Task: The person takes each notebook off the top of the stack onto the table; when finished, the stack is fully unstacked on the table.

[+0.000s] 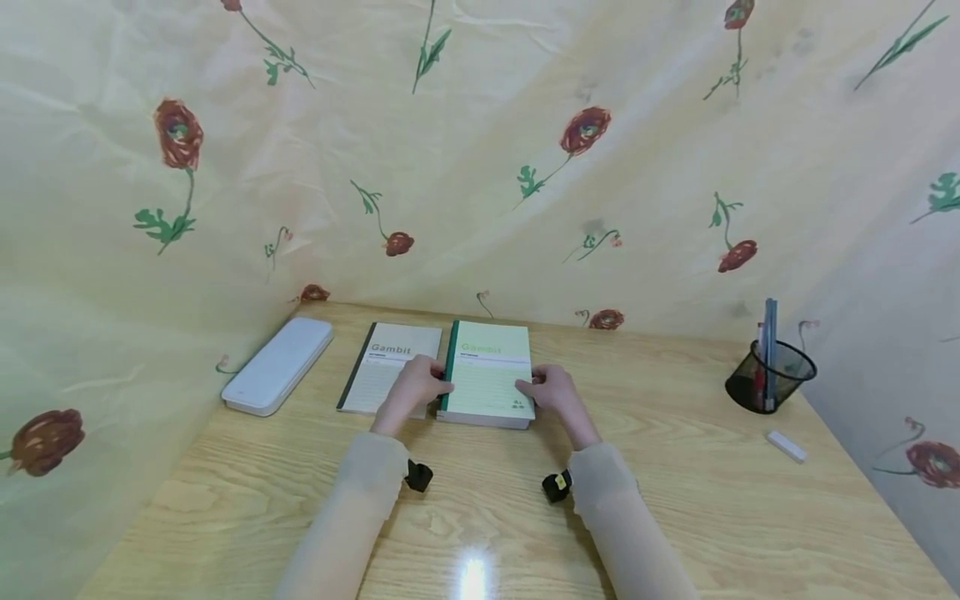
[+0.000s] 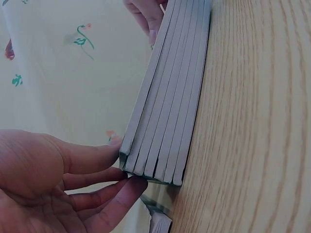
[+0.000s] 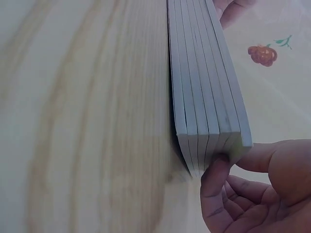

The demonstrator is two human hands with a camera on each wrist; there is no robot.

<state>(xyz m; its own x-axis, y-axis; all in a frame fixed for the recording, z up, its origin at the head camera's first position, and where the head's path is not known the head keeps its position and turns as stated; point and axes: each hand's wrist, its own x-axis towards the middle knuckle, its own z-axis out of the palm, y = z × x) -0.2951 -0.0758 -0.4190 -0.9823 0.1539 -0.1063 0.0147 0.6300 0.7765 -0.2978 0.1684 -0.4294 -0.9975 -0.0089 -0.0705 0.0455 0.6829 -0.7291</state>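
Observation:
A stack of several notebooks [image 1: 491, 358], the top one with a pale green cover and a green spine, lies on the wooden table. My left hand [image 1: 418, 383] holds the spine side near the front corner, thumb at the top notebook's edge and fingers against the spines [image 2: 109, 201]. Opposite it, my right hand [image 1: 553, 388] grips the page side, its thumb on the top notebook and a bent finger [image 3: 215, 187] against the page edges. In the right wrist view the top notebook juts slightly past those below. A notebook with a black spine [image 1: 393, 346] lies under and left of my left hand.
A white case [image 1: 279, 362] lies at the far left by the wall cloth. At the right stand a black mesh pen holder [image 1: 742, 383] with several pens and a small white block [image 1: 786, 446]. A flowered cloth [image 1: 465, 167] hangs behind the table.

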